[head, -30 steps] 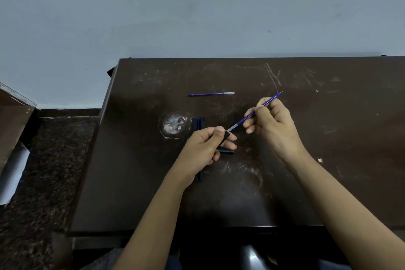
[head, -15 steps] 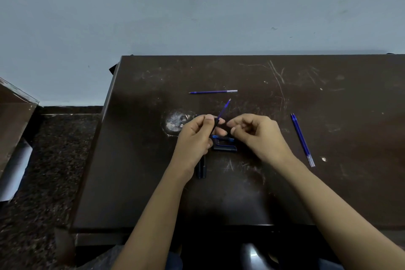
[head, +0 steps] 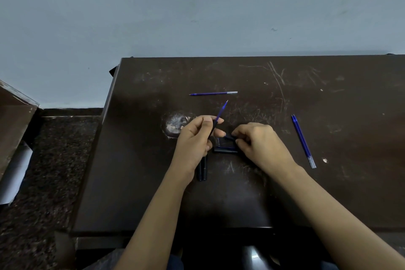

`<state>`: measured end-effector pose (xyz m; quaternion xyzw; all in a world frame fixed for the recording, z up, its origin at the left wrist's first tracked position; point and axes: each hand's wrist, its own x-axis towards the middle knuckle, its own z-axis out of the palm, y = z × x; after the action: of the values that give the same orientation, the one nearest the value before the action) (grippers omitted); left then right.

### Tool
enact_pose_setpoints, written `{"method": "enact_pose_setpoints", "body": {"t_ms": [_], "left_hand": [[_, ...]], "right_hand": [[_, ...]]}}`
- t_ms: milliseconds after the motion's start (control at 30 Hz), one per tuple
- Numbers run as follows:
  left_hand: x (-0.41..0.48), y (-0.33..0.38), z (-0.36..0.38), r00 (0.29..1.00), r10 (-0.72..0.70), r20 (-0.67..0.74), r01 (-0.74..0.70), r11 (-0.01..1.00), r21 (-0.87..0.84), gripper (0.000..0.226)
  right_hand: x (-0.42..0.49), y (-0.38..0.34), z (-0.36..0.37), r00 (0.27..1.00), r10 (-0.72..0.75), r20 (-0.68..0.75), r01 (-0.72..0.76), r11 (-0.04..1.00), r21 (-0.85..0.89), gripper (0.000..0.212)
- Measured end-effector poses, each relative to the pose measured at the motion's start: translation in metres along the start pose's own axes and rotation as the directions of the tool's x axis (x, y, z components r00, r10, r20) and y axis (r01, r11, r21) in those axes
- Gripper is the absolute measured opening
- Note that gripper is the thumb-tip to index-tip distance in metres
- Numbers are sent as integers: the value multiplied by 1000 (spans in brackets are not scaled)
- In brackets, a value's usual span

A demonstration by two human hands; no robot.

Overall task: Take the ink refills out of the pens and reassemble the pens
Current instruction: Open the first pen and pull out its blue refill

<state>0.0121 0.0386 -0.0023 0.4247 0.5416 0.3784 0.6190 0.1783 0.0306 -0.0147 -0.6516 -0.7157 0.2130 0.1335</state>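
At centre, my left hand (head: 195, 140) grips a pen (head: 212, 129), refill (head: 222, 108) protruding; my right hand (head: 260, 144) pinches a dark part (head: 229, 137). Next, I'd draw that refill straight out

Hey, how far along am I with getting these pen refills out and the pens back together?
Done: a far refill and right-side refills lie loose on the table. In hand: the left hand grips a pen with a blue refill sticking out; the right hand pinches a small dark part. Left: that refill, then likely reassembling the loose pen pieces and two dark barrels.
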Motion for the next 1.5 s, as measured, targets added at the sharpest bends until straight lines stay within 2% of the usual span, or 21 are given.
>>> {"method": "enact_pose_setpoints", "body": {"t_ms": [200, 267, 333, 367, 400, 433, 500, 533, 600, 833, 933, 1300, 1500], "left_hand": [[-1, -1, -1, 999, 2, 44, -3, 999, 38, 27], [-1, -3, -1, 999, -8, 54, 5, 999, 54, 27], [0, -4, 0, 998, -15, 69, 10, 998, 70, 28], [-1, -4, -1, 997, -15, 80, 9, 997, 76, 28], [-1, -4, -1, 996, -15, 92, 8, 997, 79, 29], [-1, -4, -1, 994, -17, 104, 8, 996, 85, 29], [-2, -4, -1, 992, -24, 126, 11, 995, 101, 29], [-2, -4, -1, 991, -30, 133, 15, 994, 111, 29], [-1, -5, 0, 989, -39, 142, 20, 990, 137, 29], [-1, -4, 0, 982, -43, 183, 6, 981, 194, 29], [-2, -4, 0, 980, -52, 192, 13, 979, 201, 28], [0, -5, 0, 981, -47, 186, 8, 978, 208, 28], [-1, -5, -1, 983, -52, 175, 11, 974, 225, 28]], "right_hand": [[0, 3, -3, 996, 84, -17, -86, 984, -153, 26], [1, 6, -3, 987, 145, -73, -148, 988, -35, 20], [3, 6, -7, 952, 278, -126, -240, 937, 254, 12], [5, 4, -10, 926, 360, -110, -279, 853, 442, 11], [6, 2, -14, 901, 429, -59, -296, 709, 640, 9], [7, 0, -18, 882, 471, 16, -291, 518, 804, 8], [9, -3, -25, 865, 473, 169, -271, 156, 950, 12], [10, -2, -27, 861, 456, 226, -277, 50, 959, 17], [11, 0, -30, 859, 421, 291, -300, -47, 953, 23], [13, 1, -29, 851, 377, 366, -289, -246, 925, 15], [13, 1, -28, 858, 351, 376, -288, -277, 917, 15], [11, -4, -28, 866, 301, 400, -353, -201, 914, 15], [10, -7, -25, 879, 250, 406, -395, -95, 914, 15]]}}
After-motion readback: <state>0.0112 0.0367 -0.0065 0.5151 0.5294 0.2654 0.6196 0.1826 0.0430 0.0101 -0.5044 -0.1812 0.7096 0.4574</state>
